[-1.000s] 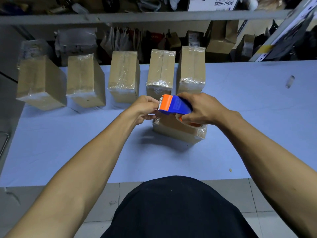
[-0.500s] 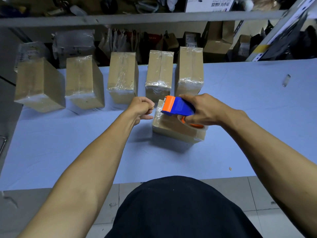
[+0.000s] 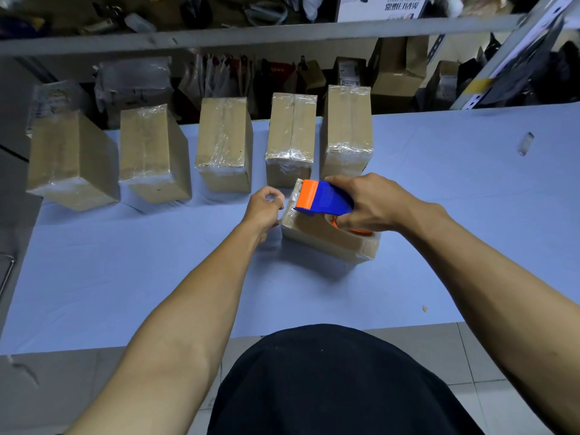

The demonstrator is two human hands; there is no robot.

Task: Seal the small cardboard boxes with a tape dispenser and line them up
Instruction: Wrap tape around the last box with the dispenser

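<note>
Head view. Right hand [image 3: 373,204] wrapped round the dispenser [image 3: 326,199], fingers curled over its blue body, orange nose pointing left and away. Directly under that grip, a box [image 3: 326,238] lying flat on the table [image 3: 157,271], its top partly hidden by dispenser and hand; orange tape core just showing below the palm, touching the box top. Clear film visible on the box's far-left and near-right corners.

Just left of the grip, left hand [image 3: 265,208] beside the box's left edge, fingers curled in with thumb and forefinger tips drawn together; cannot tell whether anything thin is pinched between them. Knuckles close to the box, contact unclear.

Beyond the grip, a row of five taped boxes: nearest one [image 3: 346,130] straight behind the dispenser, next [image 3: 292,136] behind and slightly left, then a third [image 3: 224,142], a fourth [image 3: 150,152] and a fifth [image 3: 67,158] far off to the left, each standing apart from its neighbour.

Well right of the grip, a small clear scrap [image 3: 525,144] on the table. Past the row, a cluttered shelf [image 3: 251,39].
</note>
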